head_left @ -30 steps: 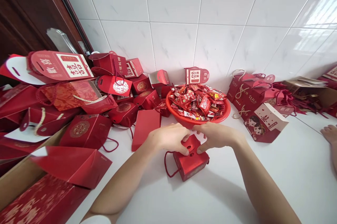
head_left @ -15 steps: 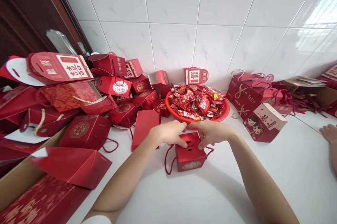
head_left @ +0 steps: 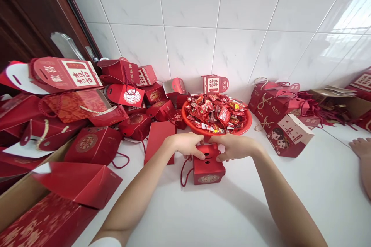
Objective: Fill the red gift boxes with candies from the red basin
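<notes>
A small red gift box (head_left: 209,173) with a gold emblem on its front and two holes in its top sits on the white surface. My left hand (head_left: 189,145) grips its left top side, thumb lying near the holes. On the opposite side my right hand (head_left: 232,147) grips the box too, its thumb on the top edge. A red cord handle (head_left: 185,173) loops out at the box's left. The far side of the box and several fingertips are hidden. Right behind both hands stands an orange-red basin (head_left: 188,121) heaped with wrapped candies (head_left: 216,113).
Red gift boxes (head_left: 92,144) are piled at the left, by a dark door (head_left: 31,15). A flat red box (head_left: 158,142) lies beside my left wrist. More boxes (head_left: 290,135) stand at the right, near a bare foot (head_left: 361,148). A tiled wall (head_left: 191,53) closes the back.
The gift box has turned slightly and shifted a little away from me, its front now squarer to me. The cord at its right no longer shows. Both hands stay on it.
</notes>
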Demonstrator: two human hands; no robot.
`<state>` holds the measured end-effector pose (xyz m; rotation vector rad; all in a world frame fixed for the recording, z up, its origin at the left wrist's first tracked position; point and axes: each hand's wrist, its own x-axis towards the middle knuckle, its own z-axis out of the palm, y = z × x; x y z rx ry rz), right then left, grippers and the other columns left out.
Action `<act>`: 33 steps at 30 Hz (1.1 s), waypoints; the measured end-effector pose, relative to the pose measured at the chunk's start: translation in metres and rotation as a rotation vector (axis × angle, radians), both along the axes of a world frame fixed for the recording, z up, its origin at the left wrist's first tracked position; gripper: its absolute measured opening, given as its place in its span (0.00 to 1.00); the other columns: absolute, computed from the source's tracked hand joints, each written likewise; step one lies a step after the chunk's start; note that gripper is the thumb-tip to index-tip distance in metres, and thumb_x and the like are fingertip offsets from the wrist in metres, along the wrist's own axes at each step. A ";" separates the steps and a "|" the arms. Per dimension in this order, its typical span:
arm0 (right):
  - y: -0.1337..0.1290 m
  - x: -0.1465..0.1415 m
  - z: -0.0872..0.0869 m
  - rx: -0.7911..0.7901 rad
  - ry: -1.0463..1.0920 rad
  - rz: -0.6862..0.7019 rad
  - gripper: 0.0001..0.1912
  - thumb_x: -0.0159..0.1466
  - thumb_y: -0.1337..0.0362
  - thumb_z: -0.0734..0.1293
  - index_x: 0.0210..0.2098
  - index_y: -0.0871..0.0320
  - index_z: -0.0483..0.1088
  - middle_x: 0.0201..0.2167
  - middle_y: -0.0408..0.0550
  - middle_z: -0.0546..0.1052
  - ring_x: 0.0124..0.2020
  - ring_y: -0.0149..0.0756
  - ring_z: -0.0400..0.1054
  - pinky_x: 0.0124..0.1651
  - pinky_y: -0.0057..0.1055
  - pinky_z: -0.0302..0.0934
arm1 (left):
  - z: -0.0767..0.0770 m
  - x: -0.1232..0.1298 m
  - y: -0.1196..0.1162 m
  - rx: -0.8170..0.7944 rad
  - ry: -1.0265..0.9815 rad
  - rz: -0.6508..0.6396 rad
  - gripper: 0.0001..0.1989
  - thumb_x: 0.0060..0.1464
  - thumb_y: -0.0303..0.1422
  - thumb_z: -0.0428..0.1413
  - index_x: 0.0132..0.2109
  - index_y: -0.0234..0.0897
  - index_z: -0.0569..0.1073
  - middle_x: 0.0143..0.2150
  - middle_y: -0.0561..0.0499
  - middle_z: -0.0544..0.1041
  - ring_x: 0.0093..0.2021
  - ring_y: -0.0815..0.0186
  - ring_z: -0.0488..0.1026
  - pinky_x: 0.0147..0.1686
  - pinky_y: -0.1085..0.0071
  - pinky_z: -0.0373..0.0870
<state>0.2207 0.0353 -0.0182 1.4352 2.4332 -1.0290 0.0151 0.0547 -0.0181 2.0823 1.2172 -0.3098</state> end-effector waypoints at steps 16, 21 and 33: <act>0.008 -0.001 -0.007 -0.256 0.182 -0.009 0.44 0.57 0.61 0.73 0.69 0.51 0.56 0.42 0.49 0.78 0.26 0.31 0.73 0.26 0.25 0.66 | 0.001 -0.002 0.001 -0.063 -0.013 -0.011 0.27 0.48 0.48 0.61 0.50 0.36 0.72 0.48 0.44 0.78 0.27 0.63 0.77 0.23 0.71 0.69; 0.005 0.003 0.001 -0.091 0.143 -0.076 0.35 0.53 0.63 0.74 0.60 0.57 0.67 0.24 0.38 0.71 0.20 0.28 0.64 0.21 0.23 0.57 | 0.004 -0.003 -0.001 -0.069 0.015 0.019 0.25 0.48 0.49 0.61 0.48 0.37 0.71 0.42 0.46 0.79 0.23 0.63 0.76 0.22 0.71 0.67; -0.015 0.020 0.025 0.135 0.592 -0.202 0.17 0.58 0.56 0.73 0.44 0.58 0.75 0.23 0.39 0.69 0.27 0.30 0.63 0.30 0.28 0.55 | 0.025 -0.018 -0.018 0.073 -0.156 0.119 0.25 0.49 0.41 0.61 0.54 0.39 0.70 0.33 0.52 0.77 0.23 0.64 0.73 0.23 0.71 0.66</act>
